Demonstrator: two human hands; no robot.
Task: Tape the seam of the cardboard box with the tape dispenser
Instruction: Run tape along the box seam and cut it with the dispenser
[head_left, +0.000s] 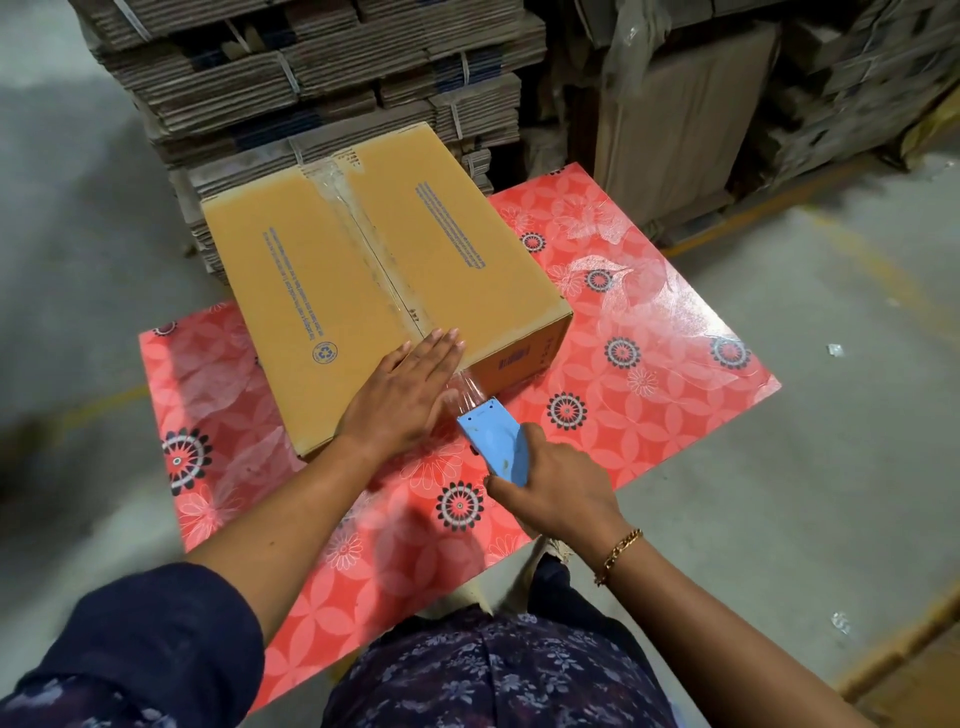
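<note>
Two hands on the job here: my left hand (402, 397) lies flat, fingers spread, on the near end of the cardboard box (384, 270), fingertips right at the seam (371, 244). My right hand (556, 491) is wrapped around the blue tape dispenser (493, 441), just below those fingers, with clear tape (462, 392) stretched up to the box's near edge. Box sits on the red flowery table (649, 338).

closed cardboard box (374, 270), blue tape dispenser (493, 441)
</note>
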